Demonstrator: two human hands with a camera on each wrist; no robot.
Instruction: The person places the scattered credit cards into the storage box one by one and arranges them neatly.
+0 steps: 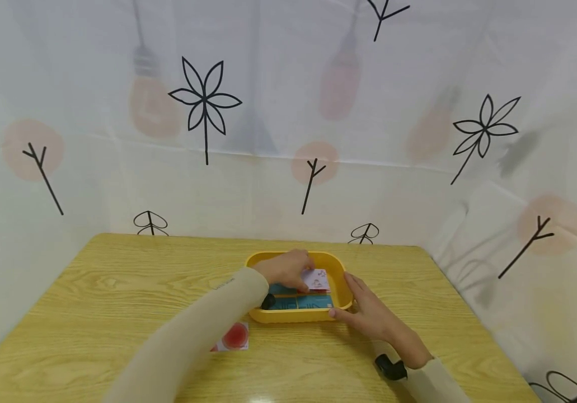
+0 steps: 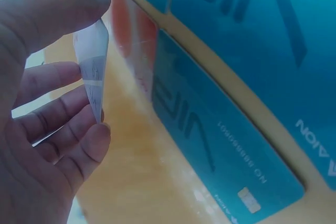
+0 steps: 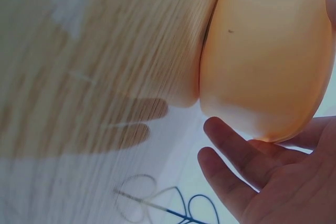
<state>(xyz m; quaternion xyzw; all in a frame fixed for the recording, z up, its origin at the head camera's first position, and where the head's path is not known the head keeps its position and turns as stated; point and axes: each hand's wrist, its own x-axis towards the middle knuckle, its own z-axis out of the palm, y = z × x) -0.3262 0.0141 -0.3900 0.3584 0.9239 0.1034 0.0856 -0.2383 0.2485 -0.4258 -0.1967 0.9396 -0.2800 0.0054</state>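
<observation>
My left hand (image 1: 285, 268) reaches into a yellow plastic tray (image 1: 293, 317) and pinches a small white card with a pink print (image 1: 317, 279). In the left wrist view the card (image 2: 93, 51) stands nearly edge-on, the thumb on one side and fingertips on the other. Below it, blue cards with VIP lettering (image 1: 313, 302) lie along the tray. My right hand (image 1: 376, 316) rests at the tray's right end, thumb at the front rim and fingers spread along the outside. The right wrist view shows its fingers (image 3: 231, 142) fairly straight beside the tray wall (image 3: 262, 51).
A white card with a red circle (image 1: 235, 336) lies on the wooden table (image 1: 132, 291) in front of the tray, partly hidden by the left sleeve (image 1: 192, 330). White cloth (image 1: 253, 190) printed with flowers hangs behind the table and along its sides.
</observation>
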